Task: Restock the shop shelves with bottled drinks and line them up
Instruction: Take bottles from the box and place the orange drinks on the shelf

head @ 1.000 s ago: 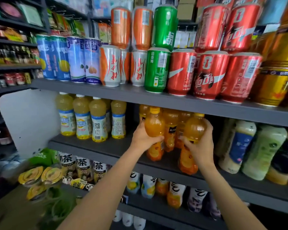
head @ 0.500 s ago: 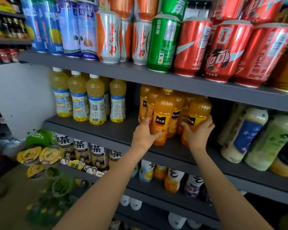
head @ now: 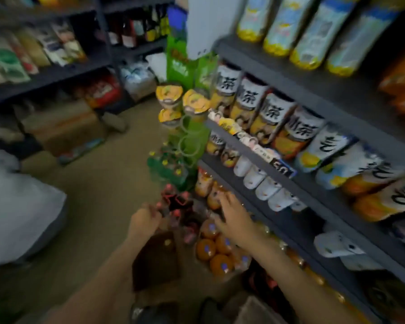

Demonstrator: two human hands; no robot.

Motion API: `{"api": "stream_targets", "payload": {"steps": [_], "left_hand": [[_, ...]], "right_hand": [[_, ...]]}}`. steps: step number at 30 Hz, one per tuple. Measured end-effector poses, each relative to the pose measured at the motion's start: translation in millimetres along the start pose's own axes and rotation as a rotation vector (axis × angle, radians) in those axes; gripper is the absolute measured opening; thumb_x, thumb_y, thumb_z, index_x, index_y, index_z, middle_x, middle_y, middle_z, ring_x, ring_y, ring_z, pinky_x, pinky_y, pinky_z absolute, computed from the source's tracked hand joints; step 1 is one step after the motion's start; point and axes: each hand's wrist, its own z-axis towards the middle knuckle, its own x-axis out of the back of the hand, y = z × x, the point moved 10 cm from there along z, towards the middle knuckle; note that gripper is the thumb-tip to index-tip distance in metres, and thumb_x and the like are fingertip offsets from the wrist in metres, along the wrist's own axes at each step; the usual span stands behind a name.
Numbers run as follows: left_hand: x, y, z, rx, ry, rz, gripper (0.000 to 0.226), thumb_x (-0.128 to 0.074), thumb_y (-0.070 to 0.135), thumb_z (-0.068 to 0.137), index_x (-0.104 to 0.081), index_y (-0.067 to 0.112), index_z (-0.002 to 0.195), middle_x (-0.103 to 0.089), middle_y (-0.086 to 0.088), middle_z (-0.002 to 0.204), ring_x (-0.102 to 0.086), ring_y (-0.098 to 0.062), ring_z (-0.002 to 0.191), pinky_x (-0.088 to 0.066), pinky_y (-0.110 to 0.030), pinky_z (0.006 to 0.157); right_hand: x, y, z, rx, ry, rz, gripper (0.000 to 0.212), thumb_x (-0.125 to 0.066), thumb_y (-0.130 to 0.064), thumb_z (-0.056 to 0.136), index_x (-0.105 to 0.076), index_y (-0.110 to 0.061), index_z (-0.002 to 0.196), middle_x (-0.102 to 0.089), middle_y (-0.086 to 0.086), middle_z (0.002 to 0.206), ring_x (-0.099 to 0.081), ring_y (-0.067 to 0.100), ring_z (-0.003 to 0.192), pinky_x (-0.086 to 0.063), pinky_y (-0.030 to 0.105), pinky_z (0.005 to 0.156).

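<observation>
Our right hand (head: 234,215) reaches down with fingers spread and fairly straight, gripping nothing, just above the orange bottles (head: 216,251) standing bunched on the floor by the foot of the shelves (head: 313,197). Our left hand (head: 144,222) hangs beside it with fingers curled; through the blur we cannot tell whether it grips anything. It sits near some red-capped bottles (head: 177,202) just left of the orange ones. A brown box (head: 157,260) lies under our left wrist. Tea bottles (head: 267,113) line the shelf above, tilted in our skewed view.
</observation>
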Motion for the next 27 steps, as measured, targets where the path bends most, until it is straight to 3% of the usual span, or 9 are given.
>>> {"api": "stream_targets", "payload": {"steps": [3, 6, 9, 12, 16, 19, 21, 27], "left_hand": [[32, -125, -2, 0.144, -0.063, 0.096, 0.022, -0.052, 0.012, 0.092, -0.064, -0.004, 0.103, -0.064, -0.021, 0.106, -0.06, -0.032, 0.104, -0.042, -0.034, 0.083], [45, -206, 2, 0.251, -0.111, 0.192, 0.018, -0.05, 0.015, 0.093, -0.062, 0.002, 0.094, -0.064, -0.021, 0.103, -0.06, -0.033, 0.1, -0.044, -0.034, 0.081], [40, -250, 29, 0.269, -0.056, 0.167, 0.021, -0.052, 0.017, 0.092, -0.063, 0.001, 0.1, -0.066, -0.017, 0.101, -0.062, -0.031, 0.097, -0.046, -0.035, 0.082], [-4, -274, 63, 0.188, -0.115, 0.116, 0.017, -0.05, 0.012, 0.092, -0.058, 0.006, 0.106, -0.064, -0.011, 0.096, -0.063, -0.028, 0.095, -0.046, -0.033, 0.081], [-78, -307, 116, 0.048, -0.233, 0.086, 0.013, -0.043, 0.01, 0.095, -0.049, 0.012, 0.105, -0.059, -0.005, 0.089, -0.06, -0.021, 0.082, -0.044, -0.021, 0.067], [-106, -333, 158, -0.063, -0.125, 0.034, 0.015, -0.047, 0.007, 0.092, -0.047, 0.02, 0.098, -0.06, -0.005, 0.087, -0.059, -0.019, 0.076, -0.048, -0.03, 0.07], [-116, -360, 183, -0.041, -0.023, -0.042, 0.02, -0.049, 0.002, 0.089, -0.046, 0.019, 0.099, -0.057, 0.001, 0.082, -0.058, -0.017, 0.076, -0.046, -0.031, 0.072], [-127, -395, 211, -0.021, 0.14, -0.148, 0.029, -0.05, -0.006, 0.084, -0.051, 0.02, 0.097, -0.057, 0.01, 0.076, -0.058, -0.024, 0.076, -0.048, -0.034, 0.072]], "right_hand": [[-128, -16, 19, -0.074, -0.333, 0.013, 0.029, -0.052, -0.019, 0.09, -0.049, -0.009, 0.117, -0.046, 0.009, 0.121, -0.045, 0.027, 0.117, -0.036, 0.035, 0.099], [-240, -21, 31, -0.156, -0.527, 0.024, 0.028, -0.052, -0.015, 0.087, -0.053, -0.004, 0.112, -0.05, 0.015, 0.12, -0.047, 0.029, 0.116, -0.037, 0.032, 0.094], [-330, -22, 40, -0.217, -0.643, 0.006, 0.028, -0.052, -0.02, 0.089, -0.053, -0.007, 0.114, -0.051, 0.013, 0.118, -0.051, 0.029, 0.112, -0.04, 0.03, 0.09], [-406, -17, 55, -0.2, -0.689, -0.03, 0.027, -0.048, -0.018, 0.093, -0.05, -0.007, 0.117, -0.044, 0.012, 0.123, -0.046, 0.029, 0.114, -0.039, 0.033, 0.091], [-494, 24, 99, -0.177, -0.626, -0.191, 0.032, -0.044, -0.013, 0.093, -0.048, -0.014, 0.125, -0.036, 0.011, 0.131, -0.039, 0.03, 0.118, -0.038, 0.039, 0.097], [-551, 72, 133, -0.228, -0.59, -0.321, 0.05, -0.039, -0.008, 0.094, -0.029, -0.012, 0.142, -0.019, 0.018, 0.148, -0.028, 0.035, 0.133, -0.03, 0.042, 0.107], [-592, 102, 154, -0.245, -0.598, -0.39, 0.057, -0.034, -0.006, 0.095, -0.014, -0.014, 0.148, -0.004, 0.021, 0.153, -0.016, 0.039, 0.139, -0.023, 0.044, 0.112], [-645, 130, 184, -0.171, -0.623, -0.457, 0.057, -0.042, 0.007, 0.089, -0.029, -0.01, 0.142, -0.013, 0.02, 0.15, -0.033, 0.04, 0.13, -0.038, 0.042, 0.101]]}}
